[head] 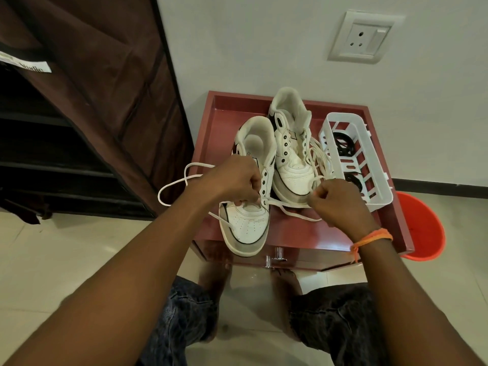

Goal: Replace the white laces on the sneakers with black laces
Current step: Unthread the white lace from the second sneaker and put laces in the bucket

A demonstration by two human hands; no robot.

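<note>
the near sneaker (247, 196) sat on a red table (330, 233), its white lace (182, 180) mostly pulled free. the left hand (232, 180) and right hand (335, 204) each pinched the lace with curled fingers. the far sneaker (291, 154) looked unlaced. black laces (344, 145) waited unused in a white basket (380, 178).

A small reddish-brown wooden cabinet top (295, 233) carries two white leather sneakers (245, 223) and a white slotted plastic basket (369, 165) side by side.

Two white sneakers (247, 207) side by side, white laces (174, 183) half-undone, black laces (343, 146) coiled
</note>
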